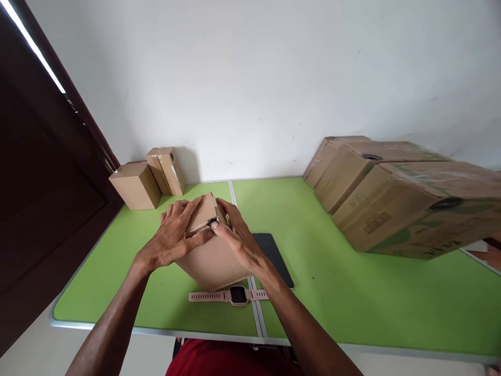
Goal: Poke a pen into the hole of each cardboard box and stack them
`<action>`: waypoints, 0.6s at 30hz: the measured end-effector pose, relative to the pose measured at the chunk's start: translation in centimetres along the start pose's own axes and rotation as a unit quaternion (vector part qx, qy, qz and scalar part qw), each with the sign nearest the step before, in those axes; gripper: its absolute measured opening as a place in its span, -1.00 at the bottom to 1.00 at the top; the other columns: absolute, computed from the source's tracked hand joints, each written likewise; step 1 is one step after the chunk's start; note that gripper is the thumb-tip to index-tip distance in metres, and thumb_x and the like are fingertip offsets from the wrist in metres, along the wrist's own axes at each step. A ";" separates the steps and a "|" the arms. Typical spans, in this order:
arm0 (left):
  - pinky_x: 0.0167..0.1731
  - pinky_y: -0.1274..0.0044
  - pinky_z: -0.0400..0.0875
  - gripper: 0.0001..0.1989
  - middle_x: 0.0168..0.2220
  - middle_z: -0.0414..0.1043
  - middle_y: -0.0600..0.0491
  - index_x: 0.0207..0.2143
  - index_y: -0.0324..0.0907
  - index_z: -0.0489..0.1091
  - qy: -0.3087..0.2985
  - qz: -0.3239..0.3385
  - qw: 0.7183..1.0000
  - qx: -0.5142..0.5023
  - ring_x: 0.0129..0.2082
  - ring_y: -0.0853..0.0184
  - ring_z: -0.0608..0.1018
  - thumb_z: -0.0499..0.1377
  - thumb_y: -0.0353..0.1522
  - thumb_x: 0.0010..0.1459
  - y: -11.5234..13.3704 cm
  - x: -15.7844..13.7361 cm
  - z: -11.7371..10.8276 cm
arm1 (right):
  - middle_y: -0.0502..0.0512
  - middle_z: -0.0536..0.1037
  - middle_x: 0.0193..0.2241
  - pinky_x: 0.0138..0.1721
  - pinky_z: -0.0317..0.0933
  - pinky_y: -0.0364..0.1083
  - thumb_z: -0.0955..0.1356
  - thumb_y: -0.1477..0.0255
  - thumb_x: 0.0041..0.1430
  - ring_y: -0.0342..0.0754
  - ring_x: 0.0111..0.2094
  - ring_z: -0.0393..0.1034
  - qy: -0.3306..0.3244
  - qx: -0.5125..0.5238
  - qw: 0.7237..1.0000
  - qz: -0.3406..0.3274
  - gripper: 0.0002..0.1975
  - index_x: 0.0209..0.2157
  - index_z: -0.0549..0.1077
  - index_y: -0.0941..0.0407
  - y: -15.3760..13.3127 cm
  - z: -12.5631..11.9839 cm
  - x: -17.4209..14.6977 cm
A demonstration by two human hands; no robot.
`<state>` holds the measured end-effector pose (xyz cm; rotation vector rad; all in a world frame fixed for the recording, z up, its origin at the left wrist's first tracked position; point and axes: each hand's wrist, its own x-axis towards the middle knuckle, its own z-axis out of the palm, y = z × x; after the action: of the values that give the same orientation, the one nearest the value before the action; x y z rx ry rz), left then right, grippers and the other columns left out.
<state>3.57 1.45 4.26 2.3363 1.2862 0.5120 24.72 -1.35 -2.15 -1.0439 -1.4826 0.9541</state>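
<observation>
A brown cardboard box (219, 263) stands tilted between my hands over the green table. My left hand (174, 235) holds its left side, fingers along the top and thumb lying over the near upper edge. On the other side, my right hand (237, 237) grips the right side, its thumb pressed at a dark spot near the top corner; its other fingers are partly hidden behind the box. Just in front of the box lies a pink smartwatch (238, 295) with its strap stretched out flat. A dark flat panel (274, 258) lies partly hidden behind my right forearm.
Two smaller cardboard boxes, a squat one (136, 188) and a taller one (168, 172), stand at the back left. Several larger boxes (391, 203) are lined up on the right. The green table (324, 308) meets a white wall, with a dark door (43, 172) at left.
</observation>
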 end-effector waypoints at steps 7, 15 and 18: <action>0.39 -0.14 0.09 -0.24 0.31 0.34 -0.15 0.52 0.17 0.19 0.043 -0.013 0.999 0.013 0.38 -0.19 0.29 0.10 0.16 0.38 0.4 0.4 1.0 | 0.24 0.34 0.44 0.45 0.07 0.39 0.34 -0.06 0.36 0.31 0.45 0.19 0.023 -0.008 0.999 0.022 -0.28 0.43 0.29 -0.06 -0.2 0.3 0.1; 0.38 -0.14 0.10 -0.24 0.36 0.29 -0.19 0.55 0.08 0.13 0.021 -0.025 0.999 0.027 0.36 -0.20 0.29 0.06 0.10 0.41 1.2 0.3 1.2 | 0.23 0.42 0.39 0.43 0.16 0.27 0.32 0.01 0.40 0.27 0.41 0.28 0.059 -0.013 0.998 -0.008 -0.37 0.38 0.39 -0.03 -0.3 0.1 -0.3; 0.41 -0.18 0.04 -0.14 0.36 0.28 -0.21 0.57 0.09 0.09 0.005 -0.021 1.000 0.018 0.38 -0.24 0.27 0.18 0.11 0.34 0.7 0.6 1.2 | 0.25 0.47 0.35 0.40 0.23 0.27 0.29 0.20 0.38 0.27 0.37 0.34 0.082 -0.021 0.996 -0.017 -0.47 0.32 0.43 0.02 -0.7 0.5 -0.1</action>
<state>5.00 1.42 3.76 2.3332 1.3577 0.4917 24.15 -1.67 -1.62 -1.0978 -1.3840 0.7972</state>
